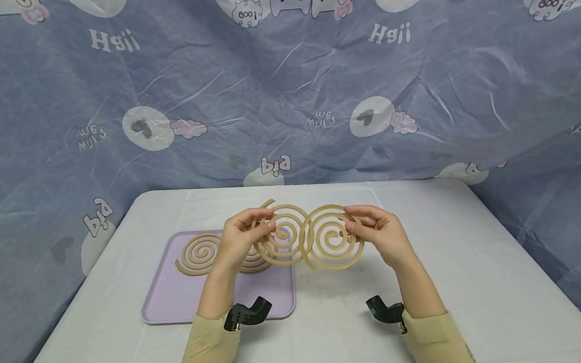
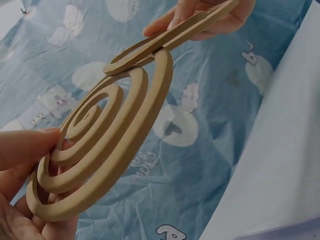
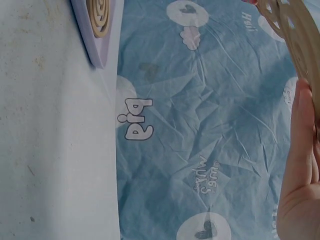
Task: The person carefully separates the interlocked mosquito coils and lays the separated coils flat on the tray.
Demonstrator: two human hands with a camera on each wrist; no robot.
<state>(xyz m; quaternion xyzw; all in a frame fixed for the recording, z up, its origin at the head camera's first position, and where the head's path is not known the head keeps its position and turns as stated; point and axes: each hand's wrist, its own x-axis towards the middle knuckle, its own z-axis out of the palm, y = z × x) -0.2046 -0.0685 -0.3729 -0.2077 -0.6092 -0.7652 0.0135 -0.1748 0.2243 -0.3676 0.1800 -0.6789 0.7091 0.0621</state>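
Two tan mosquito coils are held up in front of me, side by side, overlapping along their inner edges. My left hand [image 1: 234, 241] pinches the left coil [image 1: 286, 207] [image 2: 159, 95] at its outer side, thumb toward me and fingers behind. My right hand [image 1: 386, 235] [image 3: 302, 200] grips the right coil [image 1: 336, 267] at its far side between thumb and fingers. In the left wrist view the coils touch where they cross; whether their strands interlock I cannot tell. A loose end of the left coil sticks up above the left fingers.
A lilac tray [image 1: 169, 313] lies on the white table [image 1: 465, 281], behind and below my left hand. On it rest a whole-looking coil [image 1: 201, 252] and another coil [image 1: 256, 268], partly hidden by my left hand. A patterned blue cloth [image 1: 281, 78] hangs behind the table.
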